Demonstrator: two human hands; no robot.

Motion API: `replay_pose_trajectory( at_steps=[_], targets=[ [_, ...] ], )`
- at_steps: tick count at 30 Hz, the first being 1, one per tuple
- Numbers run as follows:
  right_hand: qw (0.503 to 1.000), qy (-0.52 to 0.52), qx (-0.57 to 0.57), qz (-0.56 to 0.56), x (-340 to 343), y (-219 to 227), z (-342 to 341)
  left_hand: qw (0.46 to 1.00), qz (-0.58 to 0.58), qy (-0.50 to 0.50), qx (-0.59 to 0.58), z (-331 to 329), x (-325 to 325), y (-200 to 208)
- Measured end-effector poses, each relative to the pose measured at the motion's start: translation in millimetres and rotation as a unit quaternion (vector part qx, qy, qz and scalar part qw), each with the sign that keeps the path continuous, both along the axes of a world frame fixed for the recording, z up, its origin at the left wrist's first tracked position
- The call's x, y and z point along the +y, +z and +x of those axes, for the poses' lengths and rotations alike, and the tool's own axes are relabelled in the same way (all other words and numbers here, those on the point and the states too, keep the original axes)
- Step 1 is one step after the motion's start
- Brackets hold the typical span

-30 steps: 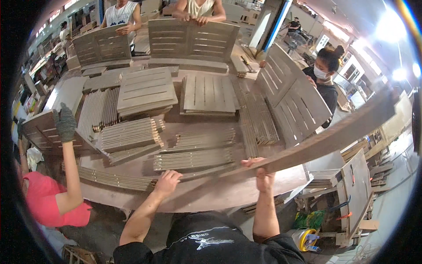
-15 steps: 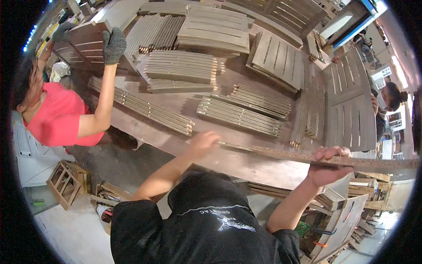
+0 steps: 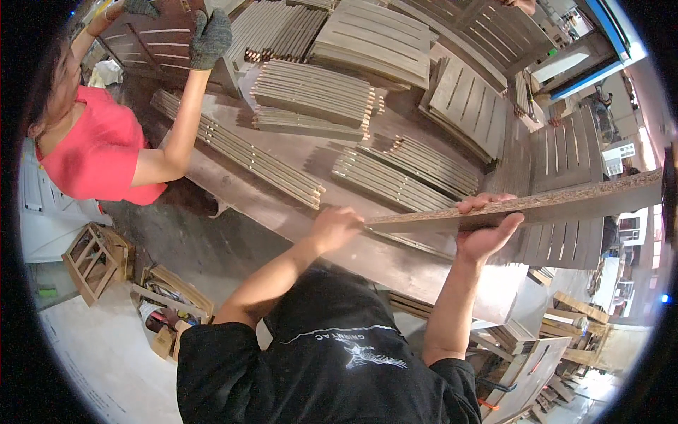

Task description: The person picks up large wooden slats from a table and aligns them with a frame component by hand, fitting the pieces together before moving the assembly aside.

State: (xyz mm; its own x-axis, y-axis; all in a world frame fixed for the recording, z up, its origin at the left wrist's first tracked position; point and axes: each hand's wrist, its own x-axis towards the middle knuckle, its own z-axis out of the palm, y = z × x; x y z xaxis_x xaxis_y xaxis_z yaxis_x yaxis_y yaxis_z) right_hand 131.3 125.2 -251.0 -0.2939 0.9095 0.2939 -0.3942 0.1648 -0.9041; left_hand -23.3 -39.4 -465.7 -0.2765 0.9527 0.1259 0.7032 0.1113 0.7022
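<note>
A long board (image 3: 565, 205) with a speckled, particleboard-like edge is tilted up to the right above the near side of the table. My right hand (image 3: 487, 230) grips it, fingers over the upper edge and palm and thumb against its near face. At its left tip, my left hand (image 3: 335, 230) is closed; the fingertips are partly hidden. Under the board lies a thin slat (image 3: 413, 244) with bright spots. Just beyond are two bundles of grey-brown slats (image 3: 381, 180), and to the left a long row of slats (image 3: 244, 155).
Slat stacks (image 3: 311, 95) and slotted panels (image 3: 371, 42) cover the far table (image 3: 282, 244). At left, a co-worker in pink with grey gloves (image 3: 210, 42) holds a slatted panel. Another slotted panel (image 3: 565, 152) stands at right. Wooden frames (image 3: 95, 261) are on the floor.
The board's right end has swung upward, and my right hand has risen with it. My left hand has shifted slightly right, to the board's left tip. The view has also shifted.
</note>
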Motion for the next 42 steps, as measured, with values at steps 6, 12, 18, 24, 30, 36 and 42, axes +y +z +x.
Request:
replay_pose_trajectory(
  at_steps=[6,12,18,24,30,36,42],
  targets=[
    [1.000,0.012,-0.012,0.025,8,0,-1,0.999,0.007,-0.021,0.028,-1,0,-4],
    [0.993,0.008,-0.069,0.092,-6,1,-15,0.998,0.000,-0.042,0.042,-5,4,-3],
    [0.987,0.030,-0.102,0.118,-3,3,-26,1.000,-0.002,-0.024,-0.008,-6,3,-9],
    [0.982,0.020,-0.060,0.178,-16,-5,-29,0.995,0.014,-0.085,0.057,-11,5,-11],
    [0.965,0.091,-0.090,0.231,-29,-13,-41,0.999,0.033,-0.035,-0.026,-6,7,25],
    [0.971,0.081,-0.075,0.213,-32,-18,-34,0.929,0.222,-0.043,-0.294,29,53,77],
    [0.983,0.103,-0.012,0.152,-35,-17,-37,0.932,0.239,-0.078,-0.260,38,64,31]
  ],
)
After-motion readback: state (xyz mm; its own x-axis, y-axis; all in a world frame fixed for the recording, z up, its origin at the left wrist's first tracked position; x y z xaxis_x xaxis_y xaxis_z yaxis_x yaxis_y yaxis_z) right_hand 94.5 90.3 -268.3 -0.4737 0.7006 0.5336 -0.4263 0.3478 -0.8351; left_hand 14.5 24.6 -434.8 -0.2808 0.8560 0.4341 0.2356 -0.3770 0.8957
